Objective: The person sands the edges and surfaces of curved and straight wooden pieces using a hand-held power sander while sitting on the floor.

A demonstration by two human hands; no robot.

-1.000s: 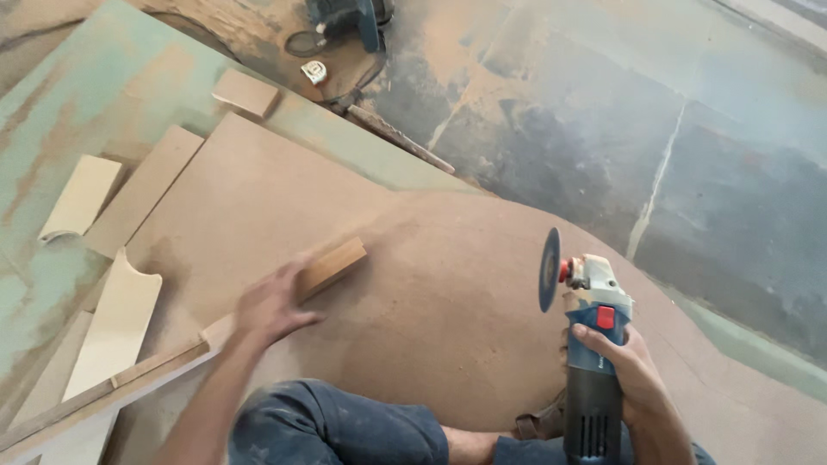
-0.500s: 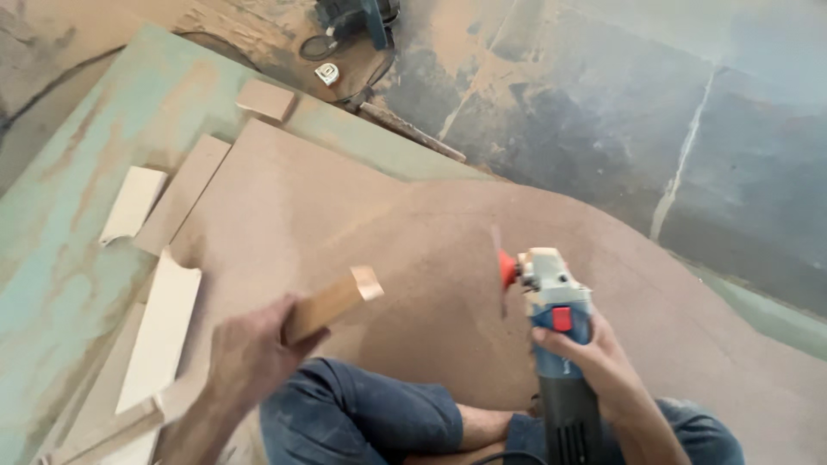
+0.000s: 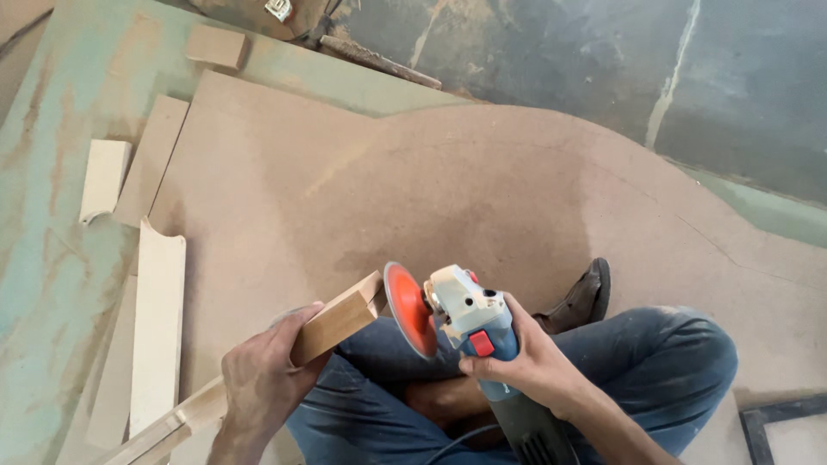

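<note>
Head view. Person sat cross-legged in blue jeans (image 3: 672, 362) on a large brown fibreboard sheet (image 3: 448, 189) laid on the floor. Left hand (image 3: 263, 379) was closed around a long wooden strip (image 3: 332, 323), gripping it near its upper end; the strip ran up from the lower left edge of the frame, tilted, its cut end raised over the person's lap. Right hand (image 3: 525, 366) was wrapped tight around the body of a blue angle grinder (image 3: 478, 331), fingers beside the red switch. The grinder's red disc (image 3: 409, 308) stood on edge, facing the strip's cut end, just beside it; whether the two touched could not be told. A dark cord trailed from the grinder's tail at the bottom of the frame.

A brown shoe (image 3: 581, 297) showed beside the right knee, resting on the sheet.

To the left, pale offcuts lay on a green-painted board (image 3: 43, 258): a long piece with a scooped end (image 3: 159, 327), a short curved piece (image 3: 103, 179), a flat narrow strip (image 3: 153, 159), and a small square block (image 3: 217, 46) farther up. A tape measure (image 3: 278, 9) sat at the top edge. Dark stone floor (image 3: 603, 69), dusted with sawdust, lay beyond the sheet. A dark frame corner (image 3: 780, 422) showed at lower right.
</note>
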